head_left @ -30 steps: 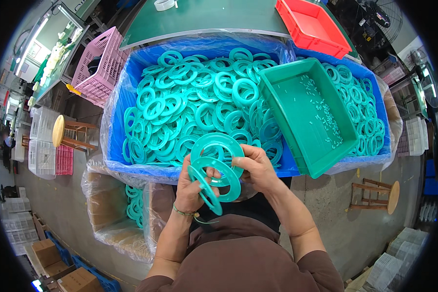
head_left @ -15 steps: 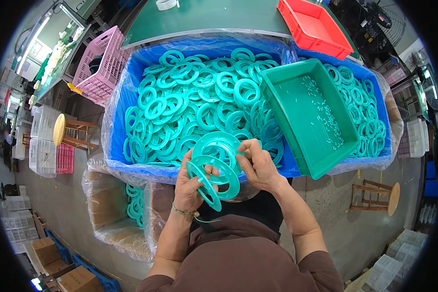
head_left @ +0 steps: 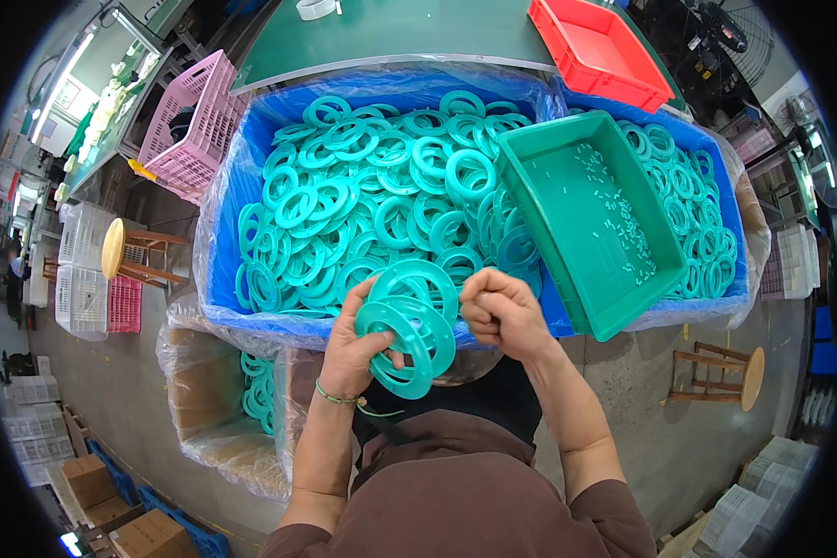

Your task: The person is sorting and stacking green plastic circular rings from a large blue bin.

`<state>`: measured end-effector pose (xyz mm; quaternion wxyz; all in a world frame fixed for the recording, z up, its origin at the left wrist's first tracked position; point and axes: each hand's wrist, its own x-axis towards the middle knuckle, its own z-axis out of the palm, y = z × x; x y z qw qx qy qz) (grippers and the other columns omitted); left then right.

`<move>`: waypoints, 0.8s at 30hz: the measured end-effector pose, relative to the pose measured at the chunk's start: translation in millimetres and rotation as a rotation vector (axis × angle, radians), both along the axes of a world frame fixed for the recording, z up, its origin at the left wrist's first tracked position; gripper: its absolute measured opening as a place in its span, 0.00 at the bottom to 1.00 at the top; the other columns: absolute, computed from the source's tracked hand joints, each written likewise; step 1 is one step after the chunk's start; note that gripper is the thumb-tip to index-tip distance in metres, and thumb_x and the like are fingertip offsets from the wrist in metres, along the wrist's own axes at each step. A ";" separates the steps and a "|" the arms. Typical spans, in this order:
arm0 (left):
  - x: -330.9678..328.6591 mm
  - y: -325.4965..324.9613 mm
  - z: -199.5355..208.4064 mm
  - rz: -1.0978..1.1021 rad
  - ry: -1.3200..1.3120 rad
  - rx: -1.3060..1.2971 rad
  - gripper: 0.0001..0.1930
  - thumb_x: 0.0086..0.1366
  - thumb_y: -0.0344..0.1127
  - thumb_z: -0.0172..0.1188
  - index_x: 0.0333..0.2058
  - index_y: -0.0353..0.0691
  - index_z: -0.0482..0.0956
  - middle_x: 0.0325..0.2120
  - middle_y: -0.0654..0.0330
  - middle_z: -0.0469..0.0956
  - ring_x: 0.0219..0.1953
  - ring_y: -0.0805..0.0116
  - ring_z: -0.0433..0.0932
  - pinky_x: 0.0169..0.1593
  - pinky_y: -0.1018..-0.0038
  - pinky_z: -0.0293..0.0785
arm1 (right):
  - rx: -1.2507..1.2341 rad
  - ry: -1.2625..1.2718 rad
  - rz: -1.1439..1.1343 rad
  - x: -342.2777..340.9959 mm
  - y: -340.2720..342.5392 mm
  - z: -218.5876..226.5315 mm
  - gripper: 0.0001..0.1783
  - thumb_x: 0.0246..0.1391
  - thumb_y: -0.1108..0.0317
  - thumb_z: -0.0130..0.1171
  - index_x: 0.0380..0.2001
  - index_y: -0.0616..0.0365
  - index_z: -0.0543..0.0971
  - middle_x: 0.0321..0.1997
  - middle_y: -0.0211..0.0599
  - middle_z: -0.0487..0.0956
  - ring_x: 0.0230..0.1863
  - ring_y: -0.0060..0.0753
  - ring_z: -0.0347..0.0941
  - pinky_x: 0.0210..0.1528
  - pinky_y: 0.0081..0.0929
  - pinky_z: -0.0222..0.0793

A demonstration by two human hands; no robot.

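Observation:
My left hand (head_left: 349, 358) grips several turquoise plastic rings (head_left: 420, 321), with its thumb and fingers through the openings. The rings fan out at different tilts in front of my body. Just right of them is my right hand (head_left: 507, 316), apart from the rings, its fingers curled in and pinched. Whatever lies in that pinch, if anything, is hidden. Beyond both hands a blue plastic-lined bin (head_left: 228, 270) is heaped with similar rings (head_left: 372, 186). A green tray (head_left: 563, 256) rests slanted across this bin and its neighbour, with many tiny white pieces (head_left: 623, 223) scattered inside.
A second blue bin (head_left: 739, 279) of rings stands at the right. A red tray (head_left: 604, 56) sits by the green table (head_left: 409, 33). Below left is a lined carton (head_left: 200, 400) with rings. Wooden stools (head_left: 751, 379) and pink crates (head_left: 191, 130) flank the area.
My right hand has drawn away from the rings, slightly right and down, and its fingers have curled in. The rings in my left hand have swung to face up more.

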<state>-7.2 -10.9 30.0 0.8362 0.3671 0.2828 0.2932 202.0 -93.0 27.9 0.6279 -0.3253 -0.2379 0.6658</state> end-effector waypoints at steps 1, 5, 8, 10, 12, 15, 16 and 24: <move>0.6 -0.1 1.6 -0.002 0.000 0.001 0.33 0.50 0.16 0.49 0.57 0.40 0.57 0.35 0.56 0.74 0.33 0.70 0.75 0.22 0.79 0.76 | -0.065 -0.058 0.057 -4.5 1.7 3.1 0.09 0.60 0.70 0.41 0.38 0.60 0.72 0.18 0.22 0.63 0.15 0.11 0.51 0.15 0.11 0.45; 1.5 -1.8 4.4 -0.069 0.065 0.011 0.32 0.51 0.16 0.48 0.57 0.41 0.57 0.36 0.56 0.73 0.33 0.72 0.75 0.21 0.80 0.74 | 0.017 -0.600 0.109 -17.8 6.8 6.7 0.12 0.58 0.62 0.52 0.35 0.60 0.75 0.18 0.20 0.66 0.19 0.09 0.55 0.20 0.14 0.50; -0.2 -2.0 5.2 -0.063 0.110 0.024 0.32 0.51 0.16 0.48 0.57 0.42 0.58 0.35 0.57 0.73 0.32 0.72 0.74 0.20 0.82 0.71 | -0.049 -0.418 0.219 -17.4 10.7 5.8 0.12 0.55 0.62 0.56 0.28 0.62 0.75 0.18 0.18 0.65 0.21 0.08 0.56 0.21 0.15 0.50; -2.2 -1.0 5.7 -0.113 0.100 0.029 0.33 0.51 0.16 0.48 0.58 0.43 0.58 0.32 0.57 0.73 0.31 0.73 0.74 0.19 0.84 0.69 | -0.059 -0.359 0.288 -16.5 11.5 -0.2 0.13 0.55 0.62 0.56 0.26 0.62 0.74 0.17 0.18 0.65 0.20 0.09 0.55 0.21 0.15 0.50; 0.0 -0.3 8.5 -0.118 0.138 0.031 0.33 0.51 0.16 0.47 0.58 0.43 0.58 0.31 0.57 0.73 0.31 0.74 0.73 0.19 0.84 0.69 | -0.056 -0.436 0.270 -18.2 10.0 -10.0 0.13 0.53 0.63 0.59 0.25 0.63 0.73 0.17 0.17 0.64 0.20 0.09 0.55 0.19 0.17 0.50; 2.0 1.2 11.2 -0.102 0.149 -0.006 0.33 0.50 0.16 0.48 0.58 0.43 0.58 0.30 0.58 0.73 0.30 0.74 0.73 0.19 0.84 0.68 | -0.048 -0.598 0.068 -27.4 5.2 -11.9 0.10 0.50 0.66 0.60 0.25 0.61 0.72 0.14 0.22 0.66 0.16 0.14 0.58 0.17 0.20 0.50; 1.6 1.4 11.5 -0.081 0.123 -0.045 0.33 0.50 0.16 0.48 0.57 0.43 0.58 0.30 0.57 0.73 0.29 0.75 0.72 0.18 0.84 0.67 | -0.048 -0.597 0.071 -27.1 5.4 -7.0 0.10 0.50 0.66 0.60 0.25 0.61 0.72 0.14 0.22 0.66 0.16 0.14 0.58 0.17 0.20 0.50; -0.6 8.1 10.5 -0.188 0.111 -0.108 0.34 0.48 0.16 0.50 0.57 0.41 0.58 0.29 0.56 0.72 0.26 0.74 0.71 0.17 0.83 0.64 | 0.429 -1.343 0.165 -9.3 8.1 -3.1 0.10 0.50 0.67 0.57 0.33 0.57 0.67 0.13 0.39 0.69 0.17 0.48 0.68 0.19 0.38 0.60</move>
